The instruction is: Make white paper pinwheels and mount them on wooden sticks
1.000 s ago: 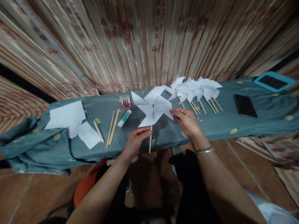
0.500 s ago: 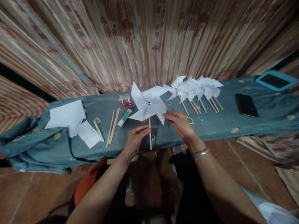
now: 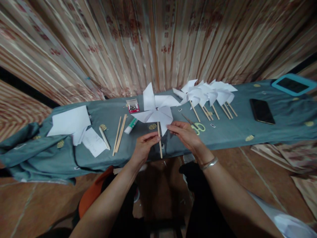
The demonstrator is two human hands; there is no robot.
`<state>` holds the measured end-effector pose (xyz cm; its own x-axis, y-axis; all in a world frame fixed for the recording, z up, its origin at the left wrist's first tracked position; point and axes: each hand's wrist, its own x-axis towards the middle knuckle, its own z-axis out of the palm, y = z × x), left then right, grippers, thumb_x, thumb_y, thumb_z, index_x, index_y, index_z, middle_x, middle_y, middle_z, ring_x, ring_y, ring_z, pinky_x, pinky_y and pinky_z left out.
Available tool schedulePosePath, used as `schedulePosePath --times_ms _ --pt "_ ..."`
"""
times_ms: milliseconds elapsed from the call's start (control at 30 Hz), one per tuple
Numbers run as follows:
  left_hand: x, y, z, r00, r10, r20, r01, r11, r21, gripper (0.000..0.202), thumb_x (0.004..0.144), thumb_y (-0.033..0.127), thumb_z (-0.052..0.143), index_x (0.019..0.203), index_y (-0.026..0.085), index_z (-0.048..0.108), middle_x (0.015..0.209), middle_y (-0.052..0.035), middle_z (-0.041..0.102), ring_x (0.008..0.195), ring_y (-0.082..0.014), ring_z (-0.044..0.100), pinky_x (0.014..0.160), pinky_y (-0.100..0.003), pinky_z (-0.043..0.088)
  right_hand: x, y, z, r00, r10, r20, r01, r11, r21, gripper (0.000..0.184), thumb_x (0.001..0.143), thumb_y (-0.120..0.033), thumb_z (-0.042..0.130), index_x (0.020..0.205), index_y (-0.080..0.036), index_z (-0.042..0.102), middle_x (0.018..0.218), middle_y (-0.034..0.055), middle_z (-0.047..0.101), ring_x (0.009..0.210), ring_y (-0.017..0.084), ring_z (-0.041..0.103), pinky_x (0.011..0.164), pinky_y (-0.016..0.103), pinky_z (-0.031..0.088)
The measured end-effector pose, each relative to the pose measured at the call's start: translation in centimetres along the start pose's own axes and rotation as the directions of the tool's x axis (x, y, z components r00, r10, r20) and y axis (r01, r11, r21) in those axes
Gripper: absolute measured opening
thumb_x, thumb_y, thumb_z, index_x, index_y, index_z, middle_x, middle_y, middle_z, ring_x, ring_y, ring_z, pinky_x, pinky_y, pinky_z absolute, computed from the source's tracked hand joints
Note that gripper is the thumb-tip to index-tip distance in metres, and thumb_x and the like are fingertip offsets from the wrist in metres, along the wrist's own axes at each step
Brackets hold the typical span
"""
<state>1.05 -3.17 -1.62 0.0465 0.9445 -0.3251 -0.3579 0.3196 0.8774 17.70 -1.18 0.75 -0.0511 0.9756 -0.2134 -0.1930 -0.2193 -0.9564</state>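
Note:
A white paper pinwheel [image 3: 155, 107] with a metal pin at its centre stands upright on a thin wooden stick [image 3: 159, 140]. My left hand [image 3: 145, 147] pinches that stick just below the wheel. My right hand [image 3: 184, 134] has its fingertips closed on the lower blade of the pinwheel. Both hands hover over the near edge of a long table covered in blue-grey cloth [image 3: 223, 135].
Several finished pinwheels [image 3: 206, 94] lie at the back right. Green-handled scissors [image 3: 198, 127], a glue stick [image 3: 131, 125], spare sticks [image 3: 119, 134], a small pin box [image 3: 133, 106], paper sheets [image 3: 70, 122], a dark phone [image 3: 262, 111] and a blue-cased tablet [image 3: 291, 84] lie around.
The pinwheel has turned and moved left and up, its blades in a new position. My right hand slid left along the blade edge, uncovering the scissors. My left hand stayed on the stick.

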Motion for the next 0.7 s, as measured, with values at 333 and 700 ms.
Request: schedulePosePath --times_ms 333,700 --pt "0.0 -0.3 0.0 0.999 0.018 0.03 -0.019 1.0 0.015 0.039 0.044 0.033 0.092 0.078 0.019 0.079 0.075 -0.0034 0.076 0.068 -0.0137 0.065 0.08 -0.03 0.051 -0.2 0.3 1.0 0.999 0.012 0.036 -0.013 1.0 0.013 0.029 0.052 -0.041 0.087 0.057 -0.02 0.068 0.059 -0.004 0.064 0.062 0.011 0.053 0.068 0.027 0.04" --pt "-0.2 0.1 -0.1 0.998 0.026 0.048 -0.027 1.0 0.015 0.039 0.046 0.033 0.092 0.079 0.018 0.079 0.08 -0.0042 0.077 0.075 -0.0161 0.066 0.084 -0.031 0.049 0.0 -0.1 -0.6 0.997 -0.075 0.006 0.075 0.976 -0.207 0.033 0.058 -0.053 0.081 0.063 -0.021 0.073 0.066 -0.0001 0.069 0.065 0.014 0.057 0.067 0.029 0.042"
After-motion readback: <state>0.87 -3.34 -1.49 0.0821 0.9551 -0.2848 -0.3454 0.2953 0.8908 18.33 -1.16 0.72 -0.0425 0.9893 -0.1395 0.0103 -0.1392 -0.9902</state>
